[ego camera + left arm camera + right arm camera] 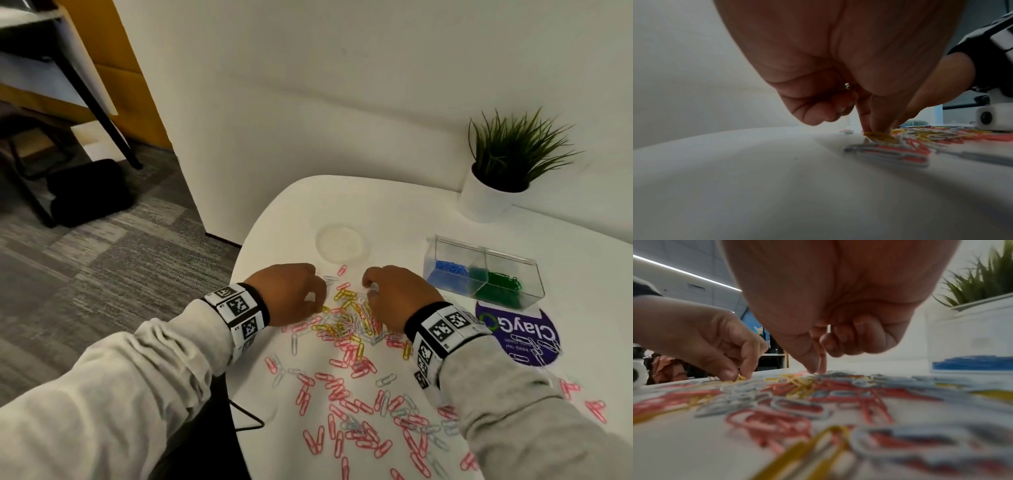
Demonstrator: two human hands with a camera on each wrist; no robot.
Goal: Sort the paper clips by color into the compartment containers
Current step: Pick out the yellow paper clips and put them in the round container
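Mixed paper clips (346, 325) (pink, yellow, white) heaped mid-table (394, 212); left hand (287, 294) pinches a yellow clip (879, 137), right hand (394, 298) w/ fingertips (813, 368) down on heap, grip unclear; clear box (483, 270) w/ blue & green clips far right, nr plant (507, 164).

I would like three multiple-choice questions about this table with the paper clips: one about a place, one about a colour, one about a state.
1. Where does the clear container stand?
A. on the person's right, in front of the potted plant
B. on the floor
C. at the left table edge

2. Which clip colours are already in the container?
A. red and yellow
B. blue and green
C. white only

3. What is the left hand doing?
A. lying flat, away from the clips
B. pinching a yellow clip on the table
C. lifting the container

Answers:
1 A, the head view shows it there.
2 B, blue clips fill one compartment, green clips the other.
3 B, the left wrist view shows fingertips closing on it.
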